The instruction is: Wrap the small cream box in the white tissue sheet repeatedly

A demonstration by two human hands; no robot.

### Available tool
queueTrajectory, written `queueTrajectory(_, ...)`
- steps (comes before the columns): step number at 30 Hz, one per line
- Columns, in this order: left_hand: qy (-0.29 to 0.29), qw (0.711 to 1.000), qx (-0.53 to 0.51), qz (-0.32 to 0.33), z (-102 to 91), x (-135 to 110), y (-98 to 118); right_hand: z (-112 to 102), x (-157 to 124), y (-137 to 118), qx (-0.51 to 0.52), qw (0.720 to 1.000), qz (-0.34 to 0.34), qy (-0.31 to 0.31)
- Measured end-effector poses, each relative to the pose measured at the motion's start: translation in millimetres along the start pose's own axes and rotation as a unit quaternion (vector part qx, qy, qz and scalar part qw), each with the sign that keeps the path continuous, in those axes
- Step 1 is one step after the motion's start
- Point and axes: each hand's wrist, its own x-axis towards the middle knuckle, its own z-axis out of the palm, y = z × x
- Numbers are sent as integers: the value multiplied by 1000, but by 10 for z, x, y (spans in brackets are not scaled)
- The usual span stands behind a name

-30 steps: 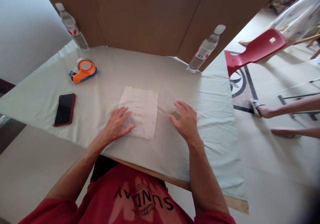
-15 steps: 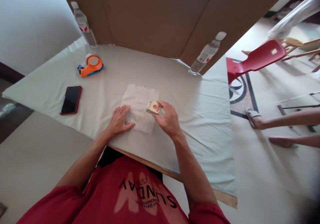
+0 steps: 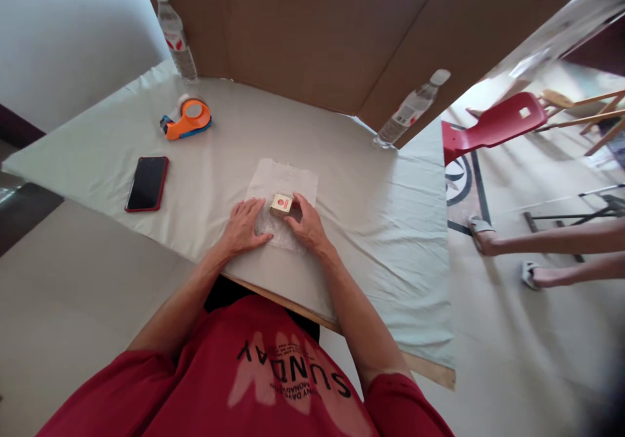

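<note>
A sheet of bubble wrap [image 3: 288, 176] lies flat on the cloth-covered table in front of me. Over its middle is a small cream box [image 3: 282, 205] with red print on top. My right hand [image 3: 308, 225] grips the box at its right end between thumb and fingers. Spread flat, my left hand [image 3: 247, 227] rests on the left edge of the bubble wrap, fingers apart and holding nothing. A narrow gap separates it from the box.
An orange and blue tape dispenser [image 3: 190, 119] and a phone [image 3: 147, 183] lie at left. Water bottles stand at back left [image 3: 176, 40] and back right [image 3: 407, 112], before a brown cardboard panel [image 3: 312, 33]. Right of the table are a red chair [image 3: 508, 121] and a person's legs [image 3: 551, 241].
My right hand has brought the box left and down over the middle of the bubble wrap, its printed face now upward. My left hand stays on the sheet's left edge. The view has shifted slightly.
</note>
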Motion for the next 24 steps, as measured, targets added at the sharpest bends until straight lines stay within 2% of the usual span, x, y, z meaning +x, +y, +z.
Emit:
queueTrajectory(7, 23, 998, -61, -3, -40, -1, -29, 49, -58, 4, -6, 999, -20, 40)
queueTrajectory(11, 5, 994, -104, -17, -141, -27, -91, 32, -88, 2, 5, 999, -26, 46)
queueTrajectory(16, 18, 998, -65, 20, -295, 71, -150, -1, -108, -16, -8, 999, -19, 37)
queueTrajectory(19, -5, 996, -64, 56, -325, 243, -158, -18, -119, -33, -18, 999, -23, 31)
queueTrajectory(24, -84, 990, -85, 78, -246, 458, -158, -29, -136, -57, -34, 999, -5, 29)
